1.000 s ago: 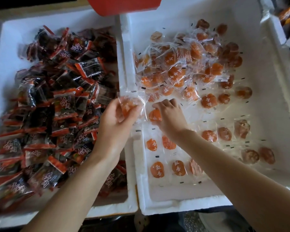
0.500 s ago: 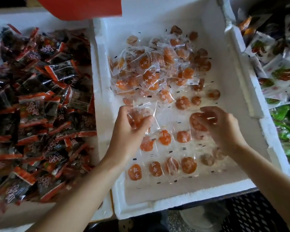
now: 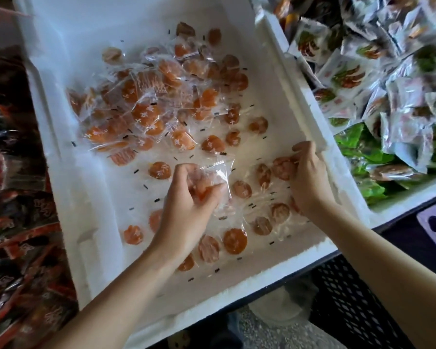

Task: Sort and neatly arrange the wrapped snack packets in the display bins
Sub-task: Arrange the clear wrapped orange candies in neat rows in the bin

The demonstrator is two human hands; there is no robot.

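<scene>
Landmark: the white foam bin (image 3: 300, 102), open-topped; every place below is given from it.
Loose heap: orange snack packets (image 3: 146, 109) lie jumbled in the bin's far half, not yet sorted.
Laid rows: flat packets (image 3: 234, 240) sit side by side in the bin's near half, apparently spaced so each one shows.
Left hand (image 3: 186, 197): over the bin's middle, fingers curled round a clear-wrapped packet (image 3: 212, 175), likely held ready for the next free spot.
Right hand (image 3: 310, 182): beside the bin's right wall, fingertips pinching a brownish packet (image 3: 282, 167) low over the floor, probably setting it into line.
Left of the bin: dark red-edged packets (image 3: 15, 222) piled up.
Right of the bin: green and white packets (image 3: 388, 96) in a neighbouring bin.
Progress: judged partly done.
</scene>
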